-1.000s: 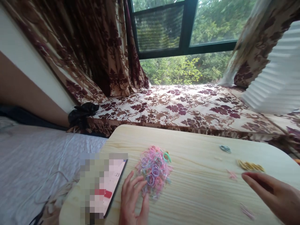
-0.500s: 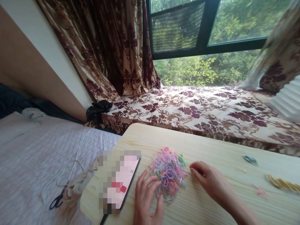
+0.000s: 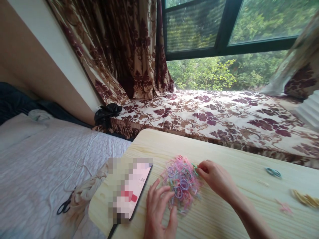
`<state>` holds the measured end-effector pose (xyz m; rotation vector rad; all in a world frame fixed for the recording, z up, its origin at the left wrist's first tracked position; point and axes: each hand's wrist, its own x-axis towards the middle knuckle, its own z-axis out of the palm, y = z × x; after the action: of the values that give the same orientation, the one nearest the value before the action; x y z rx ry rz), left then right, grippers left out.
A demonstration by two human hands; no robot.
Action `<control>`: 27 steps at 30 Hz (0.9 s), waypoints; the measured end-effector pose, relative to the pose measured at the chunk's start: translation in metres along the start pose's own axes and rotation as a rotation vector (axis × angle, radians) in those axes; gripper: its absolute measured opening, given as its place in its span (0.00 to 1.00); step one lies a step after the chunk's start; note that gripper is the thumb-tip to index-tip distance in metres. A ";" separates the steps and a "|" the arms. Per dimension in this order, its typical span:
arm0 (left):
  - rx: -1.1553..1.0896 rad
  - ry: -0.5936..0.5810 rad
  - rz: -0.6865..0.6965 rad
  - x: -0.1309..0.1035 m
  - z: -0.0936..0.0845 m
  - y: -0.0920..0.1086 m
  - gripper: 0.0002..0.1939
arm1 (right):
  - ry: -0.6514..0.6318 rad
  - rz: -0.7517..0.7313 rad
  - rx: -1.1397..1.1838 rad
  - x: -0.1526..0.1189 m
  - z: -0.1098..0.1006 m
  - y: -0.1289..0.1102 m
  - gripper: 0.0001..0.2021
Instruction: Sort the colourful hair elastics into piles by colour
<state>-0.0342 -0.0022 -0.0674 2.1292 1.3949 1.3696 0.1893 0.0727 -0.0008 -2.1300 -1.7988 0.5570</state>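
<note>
A loose pile of small elastic hair ties (image 3: 183,186), mostly pink and purple, lies on the pale wooden table (image 3: 219,219). My left hand (image 3: 159,210) rests at its lower left edge, fingers spread and curved, the fingertips touching the outer ties. On the far right side of the pile, my right hand (image 3: 213,174) pinches a green hair tie (image 3: 195,169) between thumb and forefinger. Part of that green tie is hidden by the fingertips.
A phone (image 3: 133,189) with a cable lies left of the pile. To the right are blue-grey ties (image 3: 273,172), a pink cluster (image 3: 284,207) and tan ties (image 3: 305,198). Black-handled scissors (image 3: 64,206) lie on the bed (image 3: 32,166). A patterned window seat (image 3: 189,113) stands behind.
My right hand has moved left and slightly up to the pile's edge and closed on the green hair tie. My left hand stays beside the pile. The view has shifted slightly.
</note>
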 end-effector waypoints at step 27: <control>0.071 -0.126 0.127 0.000 -0.009 -0.011 0.17 | 0.113 0.098 0.269 -0.066 -0.028 0.054 0.15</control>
<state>-0.0477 0.0008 -0.0700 2.3420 1.2984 1.2208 0.2401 -0.0012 0.0055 -2.0292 -1.4744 0.6490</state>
